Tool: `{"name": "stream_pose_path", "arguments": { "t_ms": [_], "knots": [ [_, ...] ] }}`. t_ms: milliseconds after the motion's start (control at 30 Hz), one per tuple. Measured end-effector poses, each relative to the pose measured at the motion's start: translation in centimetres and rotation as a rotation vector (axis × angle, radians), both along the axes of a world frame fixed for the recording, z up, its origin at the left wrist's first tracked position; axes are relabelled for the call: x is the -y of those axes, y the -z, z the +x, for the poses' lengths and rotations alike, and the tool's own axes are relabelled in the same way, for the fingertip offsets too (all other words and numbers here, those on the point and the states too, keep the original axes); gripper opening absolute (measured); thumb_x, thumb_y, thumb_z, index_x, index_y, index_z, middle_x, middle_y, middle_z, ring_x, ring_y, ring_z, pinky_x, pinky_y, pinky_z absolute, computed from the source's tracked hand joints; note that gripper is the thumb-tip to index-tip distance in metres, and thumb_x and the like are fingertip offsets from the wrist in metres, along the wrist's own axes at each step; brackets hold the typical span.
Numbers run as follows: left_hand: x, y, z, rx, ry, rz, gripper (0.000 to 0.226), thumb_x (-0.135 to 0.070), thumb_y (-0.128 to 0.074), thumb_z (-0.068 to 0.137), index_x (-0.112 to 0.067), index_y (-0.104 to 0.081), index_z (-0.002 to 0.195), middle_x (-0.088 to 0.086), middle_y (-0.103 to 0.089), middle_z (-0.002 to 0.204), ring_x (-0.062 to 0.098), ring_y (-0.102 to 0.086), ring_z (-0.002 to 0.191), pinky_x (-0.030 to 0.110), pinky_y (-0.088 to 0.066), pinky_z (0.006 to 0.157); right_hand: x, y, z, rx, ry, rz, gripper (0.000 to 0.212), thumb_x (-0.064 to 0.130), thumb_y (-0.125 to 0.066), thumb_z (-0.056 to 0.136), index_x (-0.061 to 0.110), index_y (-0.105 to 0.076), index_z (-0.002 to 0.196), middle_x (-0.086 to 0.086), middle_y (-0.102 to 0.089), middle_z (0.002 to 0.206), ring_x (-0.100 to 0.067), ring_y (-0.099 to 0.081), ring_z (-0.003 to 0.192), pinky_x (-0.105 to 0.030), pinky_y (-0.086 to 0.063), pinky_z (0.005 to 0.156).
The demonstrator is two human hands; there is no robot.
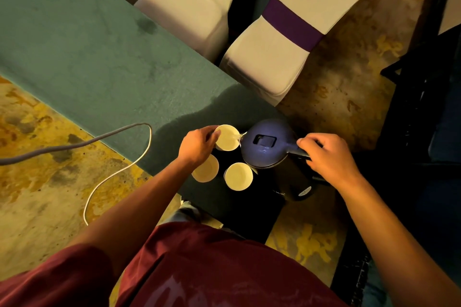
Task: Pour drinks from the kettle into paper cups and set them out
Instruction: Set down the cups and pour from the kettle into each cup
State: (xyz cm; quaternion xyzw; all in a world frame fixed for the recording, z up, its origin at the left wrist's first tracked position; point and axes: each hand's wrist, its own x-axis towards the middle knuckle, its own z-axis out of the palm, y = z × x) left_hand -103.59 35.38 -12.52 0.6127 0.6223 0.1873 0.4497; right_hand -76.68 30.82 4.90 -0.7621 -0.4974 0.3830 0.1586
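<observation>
Gripping the kettle handle, your right hand tilts its spout into the far paper cup, which your left hand clasps; two more cups crowd the table's near corner.

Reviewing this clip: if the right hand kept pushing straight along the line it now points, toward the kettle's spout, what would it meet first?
Probably the kettle itself: the right hand is already closed on its handle. Beyond the spout sits the cup held by the left hand. Depth is unclear.
</observation>
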Motion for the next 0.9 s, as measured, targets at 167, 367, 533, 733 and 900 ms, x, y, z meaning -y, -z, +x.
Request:
{"name": "stream_pose_path", "arguments": {
  "t_ms": [167,367,533,733,900],
  "knots": [
    [0.2,-0.4,-0.4,0.008,0.008,-0.039,0.05,-0.051,-0.036,0.103,-0.02,-0.058,0.135,0.002,-0.071,0.103,0.017,-0.068,0.089,0.037,-0.058,0.082,1.3,0.5,0.3,-0.138,0.112,0.054,0.031,0.029,-0.06,0.086,0.008,-0.057,0.064,0.009,-0.04,0.05,-0.017,-0.043,0.054,-0.037,-0.036,0.055],
    [0.7,-0.6,-1.2,-0.094,0.066,-0.015,0.047,-0.049,-0.035,0.104,-0.021,-0.056,0.135,0.004,-0.069,0.117,0.017,-0.065,0.096,0.031,-0.052,0.08,2.9,1.2,0.8,-0.277,0.242,0.125,0.029,0.014,-0.061,0.093,-0.001,-0.058,0.069,0.01,-0.043,0.048,-0.002,-0.047,0.046,-0.016,-0.037,0.043],
    [1.7,-0.6,-2.5,-0.215,0.163,0.057,0.045,-0.051,-0.036,0.102,-0.024,-0.06,0.129,0.005,-0.067,0.122,0.024,-0.064,0.106,0.035,-0.052,0.083,4.8,0.1,1.0,-0.402,0.397,0.182,0.02,0.026,-0.062,0.085,0.017,-0.06,0.068,0.013,-0.051,0.045,0.0,-0.054,0.041,-0.011,-0.039,0.042],
    [3.1,-0.7,-4.7,-0.272,0.24,0.035,0.046,-0.059,-0.04,0.097,-0.026,-0.063,0.12,0.005,-0.071,0.108,0.024,-0.067,0.095,0.037,-0.056,0.077,8.4,-1.5,0.6,-0.413,0.497,0.263,0.02,0.02,-0.06,0.09,0.016,-0.057,0.071,0.014,-0.053,0.044,0.003,-0.054,0.042,-0.01,-0.038,0.041],
    [4.0,-0.7,-5.8,-0.192,0.308,-0.033,0.04,-0.051,-0.044,0.1,-0.03,-0.055,0.131,0.003,-0.071,0.104,0.021,-0.069,0.088,0.04,-0.058,0.08,12.1,-2.2,-0.2,-0.38,0.606,0.315,0.014,0.015,-0.06,0.096,0.016,-0.061,0.081,0.015,-0.056,0.046,0.003,-0.055,0.041,-0.011,-0.039,0.04]
  ]
}}
